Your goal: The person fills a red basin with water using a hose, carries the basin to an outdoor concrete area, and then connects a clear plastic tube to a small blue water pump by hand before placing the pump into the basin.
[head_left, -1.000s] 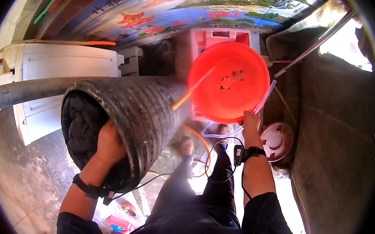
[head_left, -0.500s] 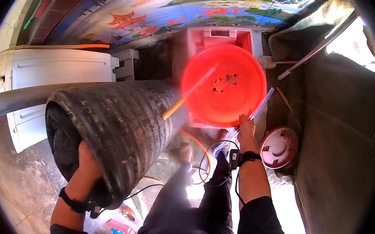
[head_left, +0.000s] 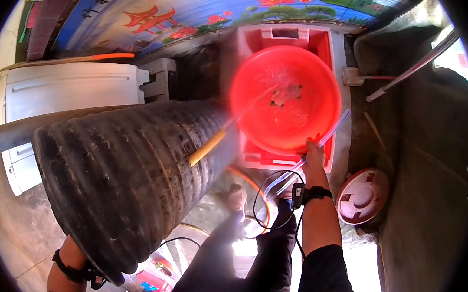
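Observation:
A large black corrugated pipe (head_left: 118, 165) stands tilted at my left, its upper end toward me. My left hand (head_left: 73, 247) reaches behind the pipe's near end; its fingers are hidden. A short yellow tube (head_left: 208, 147) sticks out of the pipe's side, and a stream of water (head_left: 253, 104) runs from it into a round red basin (head_left: 249, 79). My right hand (head_left: 314, 154) is closed on the basin's near right rim. A clear hose (head_left: 334, 128) passes over that hand, perhaps held with the rim. Small dark bits show in the basin's water.
Under the basin is a red crate (head_left: 323, 46). A white cabinet-like box (head_left: 70, 88) stands at left, beside a grey pipe (head_left: 6, 140). At right are a pink lid (head_left: 362, 195), a small shovel (head_left: 353, 77) and a pole (head_left: 413, 69). An orange hose (head_left: 260, 194) loops by my feet.
The pipe's near end has tipped toward me and down, hiding its opening and most of my left hand. The view has shifted slightly; my right hand stays at the basin rim.

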Demonstrator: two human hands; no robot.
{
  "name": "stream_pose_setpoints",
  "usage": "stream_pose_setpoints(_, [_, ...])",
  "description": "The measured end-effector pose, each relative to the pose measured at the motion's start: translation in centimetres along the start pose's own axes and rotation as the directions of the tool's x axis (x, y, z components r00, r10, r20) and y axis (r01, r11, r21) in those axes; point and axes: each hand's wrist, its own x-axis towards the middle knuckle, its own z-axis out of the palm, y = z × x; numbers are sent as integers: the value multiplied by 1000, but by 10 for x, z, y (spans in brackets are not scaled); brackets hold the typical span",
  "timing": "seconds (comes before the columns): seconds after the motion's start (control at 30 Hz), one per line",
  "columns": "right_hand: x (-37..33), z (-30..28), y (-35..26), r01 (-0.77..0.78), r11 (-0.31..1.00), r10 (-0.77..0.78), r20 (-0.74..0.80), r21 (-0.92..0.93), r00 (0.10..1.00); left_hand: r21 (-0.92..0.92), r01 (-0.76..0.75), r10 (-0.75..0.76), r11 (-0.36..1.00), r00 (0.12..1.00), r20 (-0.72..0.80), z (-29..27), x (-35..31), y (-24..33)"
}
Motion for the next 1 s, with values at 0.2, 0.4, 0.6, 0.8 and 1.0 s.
stream_pose_setpoints(0.2, [34, -7, 6, -12, 1000, 12, 70, -2, 997, 209, 20, -22, 978, 1000, 9, -10, -14, 6])
stream_pose_setpoints(0.4, [52, -9, 18, -39, 999, 37, 73, 29, 997, 428, -5, -5, 904, 1000, 22, -17, -27, 7])
stream_pose_setpoints(0.6, [57, -12, 19, -69, 996, 73, 67, -51, 995, 631, -77, 39, 772, 996, 74, -18, -25, 1])
stream_pose_setpoints(0.8, [61, -6, 23, -46, 997, 47, 19, -63, 999, 779, -171, 99, 603, 985, 140, -18, -26, 4])
stream_pose_setpoints(1.0, [58, -24, 21, -87, 990, 99, 110, -110, 989, 857, -277, 177, 435, 959, 220, -23, -21, -9])
